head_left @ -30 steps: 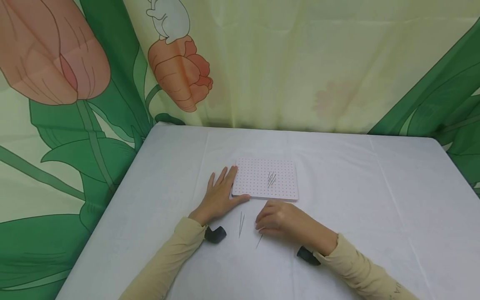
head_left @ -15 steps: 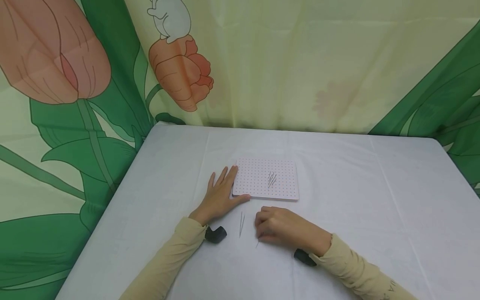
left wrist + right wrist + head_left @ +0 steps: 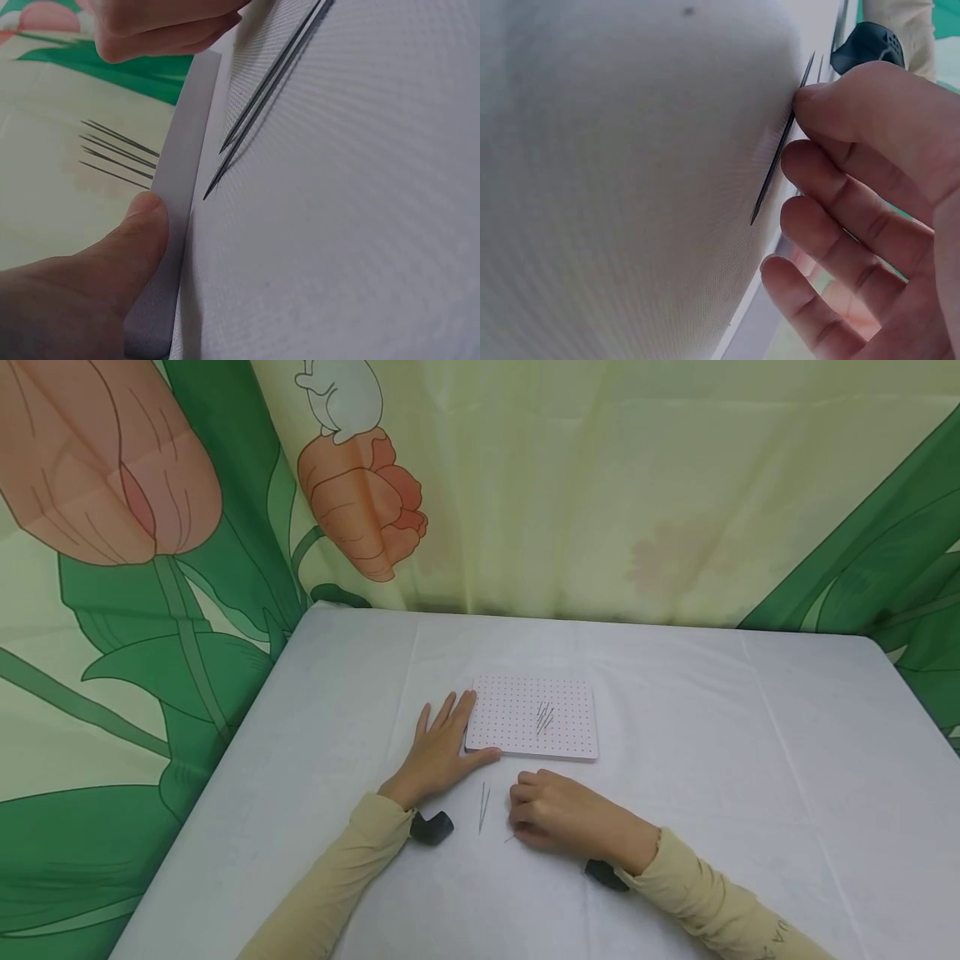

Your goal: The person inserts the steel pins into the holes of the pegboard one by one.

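Observation:
A white pegboard (image 3: pixel 502 714) with rows of small holes lies flat on the table. Several thin metal needles (image 3: pixel 544 718) stand in it right of centre. My left hand (image 3: pixel 435 756) rests at the board's left side, fingers spread and straight, its thumb (image 3: pixel 142 229) against the front edge. In front of the board, my right hand (image 3: pixel 566 814) pinches a dark pointed needle (image 3: pixel 769 176) between thumb and forefinger, low over the cloth, with the other fingers loosely bent. Two loose needles (image 3: pixel 483 810) lie nearly side by side on the cloth between the hands.
White cloth (image 3: pixel 712 760) covers the table. A black wrist camera (image 3: pixel 432 829) sits under the left wrist, another (image 3: pixel 606 875) under the right. Behind the table's far edge hangs a printed curtain (image 3: pixel 555 493).
My right hand has drawn back toward me and closed its fingers in. Less of its needle shows, and the tip now points more to the left. My left hand stays put.

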Demonstrator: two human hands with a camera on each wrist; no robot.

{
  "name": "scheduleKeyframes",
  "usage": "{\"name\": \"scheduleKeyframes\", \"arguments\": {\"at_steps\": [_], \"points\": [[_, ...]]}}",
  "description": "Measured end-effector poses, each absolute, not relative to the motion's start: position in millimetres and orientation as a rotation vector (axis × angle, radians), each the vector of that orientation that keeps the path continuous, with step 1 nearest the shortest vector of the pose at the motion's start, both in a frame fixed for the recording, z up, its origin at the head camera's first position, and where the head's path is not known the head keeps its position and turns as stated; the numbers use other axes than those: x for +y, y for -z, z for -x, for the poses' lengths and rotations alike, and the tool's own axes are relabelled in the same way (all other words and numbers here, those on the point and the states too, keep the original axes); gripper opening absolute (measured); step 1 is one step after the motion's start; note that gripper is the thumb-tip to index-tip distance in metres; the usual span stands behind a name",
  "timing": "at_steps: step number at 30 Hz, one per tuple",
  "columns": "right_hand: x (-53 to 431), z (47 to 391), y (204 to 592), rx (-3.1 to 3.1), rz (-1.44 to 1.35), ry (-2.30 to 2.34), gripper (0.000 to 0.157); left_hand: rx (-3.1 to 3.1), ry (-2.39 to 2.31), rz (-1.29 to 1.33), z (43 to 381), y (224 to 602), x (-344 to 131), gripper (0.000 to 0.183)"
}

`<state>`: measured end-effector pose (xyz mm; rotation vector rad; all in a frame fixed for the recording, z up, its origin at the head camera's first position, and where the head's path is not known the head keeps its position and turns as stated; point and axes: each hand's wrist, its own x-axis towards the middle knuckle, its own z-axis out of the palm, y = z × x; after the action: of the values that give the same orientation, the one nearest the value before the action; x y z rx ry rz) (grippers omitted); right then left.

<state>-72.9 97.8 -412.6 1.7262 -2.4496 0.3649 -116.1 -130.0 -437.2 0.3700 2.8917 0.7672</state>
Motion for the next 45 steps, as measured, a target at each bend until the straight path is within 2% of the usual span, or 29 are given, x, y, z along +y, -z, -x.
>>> {"name": "scheduleKeyframes", "arguments": {"at_steps": [31, 35, 45], "points": [[89.8, 63.9, 414.0, -2.324, -1.621, 0.195, 0.008, 2.893, -0.76, -0.348, 116.0, 437.7, -128.6, 0.102], [89.0, 64.4, 414.5, -2.387, -1.589, 0.11, 0.005, 2.893, -0.766, -0.354, 115.7, 437.7, -128.7, 0.101], [89.2, 66.1, 412.9, -2.471, -1.514, -0.093, 0.011, 2.899, -0.761, -0.358, 116.9, 439.8, -129.6, 0.102]]}}
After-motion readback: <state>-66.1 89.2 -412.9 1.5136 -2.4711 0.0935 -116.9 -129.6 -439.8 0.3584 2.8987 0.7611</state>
